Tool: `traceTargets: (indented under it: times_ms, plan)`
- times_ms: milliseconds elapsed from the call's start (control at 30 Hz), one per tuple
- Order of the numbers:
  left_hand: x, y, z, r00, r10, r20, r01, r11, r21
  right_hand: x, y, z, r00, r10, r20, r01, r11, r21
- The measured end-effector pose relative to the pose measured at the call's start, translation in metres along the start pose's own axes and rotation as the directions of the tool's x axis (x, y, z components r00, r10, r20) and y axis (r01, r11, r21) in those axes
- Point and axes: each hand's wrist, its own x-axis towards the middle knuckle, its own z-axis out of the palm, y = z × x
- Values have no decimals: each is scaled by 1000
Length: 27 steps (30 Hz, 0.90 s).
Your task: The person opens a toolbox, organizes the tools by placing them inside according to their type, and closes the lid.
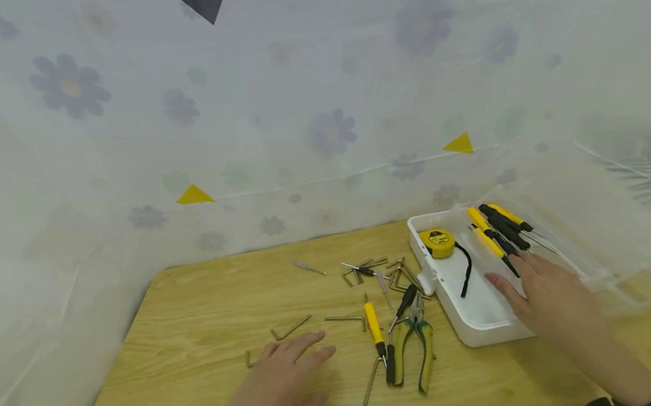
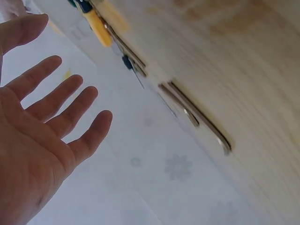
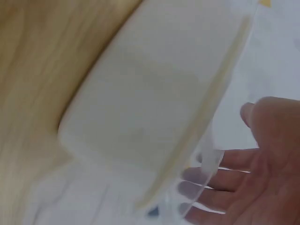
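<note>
My right hand (image 1: pixel 552 292) reaches into a white plastic toolbox (image 1: pixel 474 336), fingers extended at the near ends of the yellow and black screwdrivers (image 1: pixel 497 222) lying there. In the right wrist view, its fingertips are partly behind the clear plastic edge of the box (image 3: pixel 126 103). A yellow tape measure (image 1: pixel 438 243) with a black strap sits at the box's left. My left hand (image 1: pixel 279 390) hovers over the table with spread fingers and an empty palm, as the left wrist view shows. Just beyond it lie L-shaped hex keys (image 1: pixel 292 328), also seen as bronze-coloured rods (image 2: pixel 199 115).
Pliers with green-yellow handles (image 1: pixel 426 357) lie between the hands, beside a yellow screwdriver (image 1: pixel 373 322) and a black-handled one (image 1: pixel 408 298). More hex keys (image 1: pixel 405 274) pile against the box's left side. The transparent lid (image 1: pixel 586 223) leans open to the right. A patterned curtain (image 1: pixel 292 101) stands behind.
</note>
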Motion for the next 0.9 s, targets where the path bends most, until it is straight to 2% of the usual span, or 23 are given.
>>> traceTargets:
  times_ms: [67, 133, 167, 200, 267, 333, 367, 433, 533, 600, 633, 900]
  plan:
    - [-4, -5, -3, 999, -48, -8, 48, 999, 3, -2, -18, 7, 984, -90, -156, 100, 994, 51]
    - [-8, -10, -7, 996, -87, -20, 87, 996, 13, -6, -38, 15, 934, -201, -296, 234, 969, 81]
    - [-10, -12, -8, 995, -96, -31, 96, 995, 25, -8, -49, 19, 910, -252, -329, 295, 951, 88]
    - [-12, -14, -9, 994, -103, -45, 104, 994, 32, -11, -61, 23, 895, -299, -330, 346, 934, 92]
    - [-15, -17, -12, 992, -105, -72, 108, 993, 47, -17, -85, 29, 902, -356, -245, 392, 912, 121]
    - [-17, -18, -13, 991, -102, -86, 108, 992, 63, -20, -107, 33, 908, -408, -92, 418, 895, 158]
    - [-18, -19, -14, 991, -101, -91, 107, 992, 67, -21, -116, 36, 904, -427, -1, 421, 890, 178]
    - [-19, -19, -14, 990, -101, -95, 108, 992, 68, -21, -130, 40, 874, -464, 146, 428, 876, 221]
    - [-20, -19, -14, 990, -106, -98, 113, 992, 64, -21, -144, 46, 808, -491, 326, 418, 867, 271]
    - [-21, -19, -14, 989, -110, -102, 116, 991, 60, -21, -148, 49, 781, -492, 384, 405, 868, 288]
    - [-21, -19, -14, 988, -109, -106, 116, 992, 58, -21, -149, 48, 776, -491, 397, 399, 869, 293]
    - [-20, -19, -13, 989, -97, -107, 102, 994, 44, -22, -152, 44, 769, -521, 372, 423, 849, 316]
